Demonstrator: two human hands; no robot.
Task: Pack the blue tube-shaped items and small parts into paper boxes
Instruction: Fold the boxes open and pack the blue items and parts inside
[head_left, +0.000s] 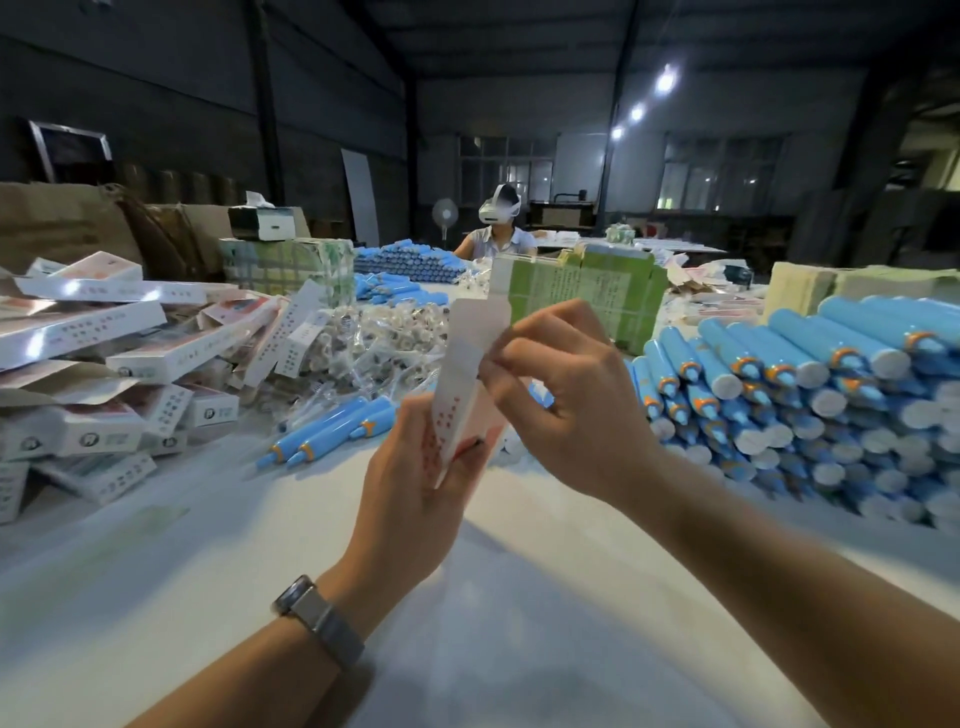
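Observation:
A white paper box (470, 364) with red print stands tilted upright above the table, its top flap open. My left hand (415, 483) grips its lower end. My right hand (566, 395) pinches the box's upper side edge near the flap. A big stack of blue tubes (810, 384) with orange collars lies at the right. Three loose blue tubes (332, 431) lie on the table just left of the box. A heap of small parts in clear bags (379, 338) sits behind them.
Packed white boxes (104, 364) are piled at the left. Green bundles of flat cartons (587, 296) stand behind my hands. Another person with a headset (496, 228) sits across the white table (519, 597), beside more blue tubes (410, 265).

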